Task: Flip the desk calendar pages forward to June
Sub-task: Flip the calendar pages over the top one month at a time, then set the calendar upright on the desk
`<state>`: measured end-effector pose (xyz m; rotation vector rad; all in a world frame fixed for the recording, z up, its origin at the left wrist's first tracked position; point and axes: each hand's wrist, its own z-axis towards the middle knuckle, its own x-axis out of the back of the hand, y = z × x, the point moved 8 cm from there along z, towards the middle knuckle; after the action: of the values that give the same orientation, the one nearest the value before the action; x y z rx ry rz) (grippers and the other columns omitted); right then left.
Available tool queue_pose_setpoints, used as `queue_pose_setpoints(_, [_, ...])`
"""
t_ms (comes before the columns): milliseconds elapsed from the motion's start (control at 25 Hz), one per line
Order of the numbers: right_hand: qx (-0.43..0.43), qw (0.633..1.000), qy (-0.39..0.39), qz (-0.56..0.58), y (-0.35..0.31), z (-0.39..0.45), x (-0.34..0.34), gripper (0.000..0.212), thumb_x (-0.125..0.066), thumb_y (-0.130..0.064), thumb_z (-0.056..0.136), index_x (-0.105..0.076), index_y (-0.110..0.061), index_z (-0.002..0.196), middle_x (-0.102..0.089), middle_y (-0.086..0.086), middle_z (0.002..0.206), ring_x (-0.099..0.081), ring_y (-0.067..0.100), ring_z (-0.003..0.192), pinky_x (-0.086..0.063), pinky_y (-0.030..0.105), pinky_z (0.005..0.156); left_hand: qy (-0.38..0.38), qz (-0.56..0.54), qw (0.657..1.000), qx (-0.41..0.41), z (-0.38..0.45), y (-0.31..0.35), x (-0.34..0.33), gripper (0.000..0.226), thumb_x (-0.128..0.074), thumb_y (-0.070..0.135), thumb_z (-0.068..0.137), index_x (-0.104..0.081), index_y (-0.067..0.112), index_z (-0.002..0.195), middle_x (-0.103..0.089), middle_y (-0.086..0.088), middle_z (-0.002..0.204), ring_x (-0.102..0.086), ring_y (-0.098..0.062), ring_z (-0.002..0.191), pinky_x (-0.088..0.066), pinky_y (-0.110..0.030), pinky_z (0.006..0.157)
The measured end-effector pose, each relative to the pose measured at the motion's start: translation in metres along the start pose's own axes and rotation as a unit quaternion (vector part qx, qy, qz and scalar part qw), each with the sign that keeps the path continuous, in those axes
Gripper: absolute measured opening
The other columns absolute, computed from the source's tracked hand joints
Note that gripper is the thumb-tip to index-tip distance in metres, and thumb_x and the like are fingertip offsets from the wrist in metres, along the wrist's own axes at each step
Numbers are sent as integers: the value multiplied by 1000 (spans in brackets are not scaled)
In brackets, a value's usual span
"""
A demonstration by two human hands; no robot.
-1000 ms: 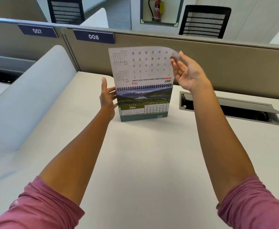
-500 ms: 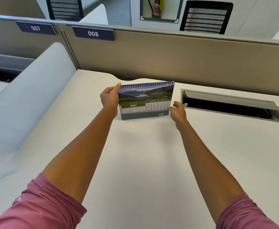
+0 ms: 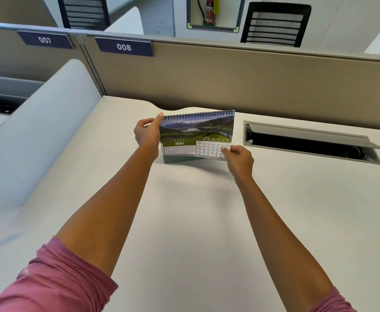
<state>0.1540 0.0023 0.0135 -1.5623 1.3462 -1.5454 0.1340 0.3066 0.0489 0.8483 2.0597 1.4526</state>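
Note:
A spiral-bound desk calendar [image 3: 195,134] stands upright on the white desk [image 3: 184,221], its front page showing a mountain lake photo over a green band marked MAY. My left hand [image 3: 147,132] grips the calendar's upper left corner by the spiral, thumb on the top edge. My right hand [image 3: 238,159] pinches the lower right corner of the MAY page, which is lifted and curled a little away from the stand.
An open cable tray [image 3: 310,143] with a raised metal flap is recessed in the desk to the right. A beige partition [image 3: 252,82] labelled 008 runs behind the calendar. A pale rounded divider [image 3: 38,131] borders the desk on the left.
One page went over the top to the back, leaving MAY in front. My right hand came down to the lower right corner and pinched the MAY page, lifting it slightly. My left hand shifted to the top left corner.

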Motion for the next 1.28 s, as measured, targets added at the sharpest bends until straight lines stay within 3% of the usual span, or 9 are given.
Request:
queue_pose_setpoints(240, [-80, 972, -126, 183, -33, -2, 14, 20, -72, -15, 84, -69, -5, 101, -75, 8, 89, -69, 11, 74, -56, 16, 57, -40, -2, 999, -24, 3, 5, -1, 27, -70, 38, 91, -65, 15, 104, -71, -4, 108, -67, -23, 102, -55, -24, 63])
queue_pose_setpoints(320, [-98, 952, -150, 250, -57, -2, 21, 4, -70, -12, 83, -70, -9, 82, -74, 0, 68, -68, 6, 58, -53, 13, 51, -50, -8, 999, -7, 3, 4, -1, 25, -64, 44, 94, -66, 19, 94, -72, -2, 105, -66, -22, 103, -57, -30, 71])
queue_pose_setpoints(440, [-104, 922, -173, 330, -97, 4, 28, 16, -63, -10, 87, -65, -11, 71, -70, -2, 55, -66, 4, 46, -52, 12, 47, -65, -27, 997, 15, 3, 3, -2, 30, -52, 45, 99, -68, 20, 96, -71, -4, 109, -65, -24, 107, -56, -41, 89])
queue_pose_setpoints(600, [-107, 892, -197, 393, -142, 14, 22, 10, -60, -14, 91, -60, -4, 88, -73, 9, 73, -73, 14, 61, -57, 17, 52, -68, -54, 996, 19, 0, 5, -3, 34, -48, 36, 102, -63, 7, 112, -68, -10, 114, -63, -24, 108, -54, -43, 90])
queue_pose_setpoints(720, [-108, 886, -182, 413, -154, 25, 12, 43, -52, -40, 96, -52, -2, 116, -70, 16, 102, -73, 23, 82, -60, 24, 58, -62, -67, 996, 20, -5, 5, -3, 42, -41, 45, 104, -61, 8, 112, -69, -8, 113, -63, -22, 103, -50, -45, 95])
queue_pose_setpoints(840, [-96, 905, -167, 380, -151, 34, 3, 55, -39, -54, 97, -48, -5, 123, -69, 14, 107, -72, 25, 92, -62, 28, 69, -66, -86, 994, 20, -7, 4, -5, 51, -40, 51, 102, -61, 8, 119, -68, -8, 121, -62, -21, 105, -46, -44, 97])
queue_pose_setpoints(960, [-64, 946, -65, 312, -129, 44, 8, 39, -42, -47, 98, -55, -13, 113, -70, 4, 105, -69, 16, 91, -59, 25, 76, -60, -85, 994, 13, -7, 2, -6, 48, -45, 52, 100, -63, 11, 117, -70, -4, 118, -64, -16, 99, -49, -36, 87])
queue_pose_setpoints(1120, [-20, 977, 43, 207, -97, 45, 11, 22, -50, -30, 95, -61, -14, 105, -63, -6, 89, -57, 12, 86, -44, 21, 66, -12, -59, 998, -1, -8, -3, -3, 25, -55, 45, 98, -63, 23, 87, -70, 9, 85, -69, -3, 65, -49, -14, 48])
queue_pose_setpoints(1280, [9, 989, 39, 139, -74, 44, -1, 27, -47, -33, 97, -57, -16, 116, -63, 2, 112, -58, 14, 97, -49, 22, 71, 46, -40, 998, 14, -18, -11, -1, 32, -63, 49, 92, -65, 21, 107, -71, 4, 96, -71, -13, 78, -53, -17, 48])
